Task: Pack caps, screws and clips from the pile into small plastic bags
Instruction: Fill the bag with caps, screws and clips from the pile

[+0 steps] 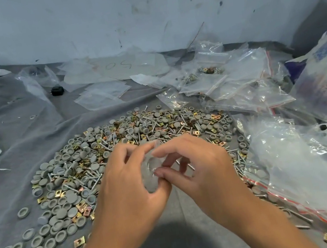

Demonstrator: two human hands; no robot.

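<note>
Caps, screws and clips (132, 151) lie in a large mixed pile on the grey cloth (7, 134), mostly unpacked. Filled bags (200, 75) sit far right. Left hand (125, 187) and right hand (201, 167) both pinch one small bag (152, 169), seemingly mid-fill. Plenty left, I judge.

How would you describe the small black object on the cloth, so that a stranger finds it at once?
Start at the grey cloth and go to its far edge by the pale wall. Left of the flat sheet with red marks sits the small black object. It alone is dark and blocky among clear bags.
</note>
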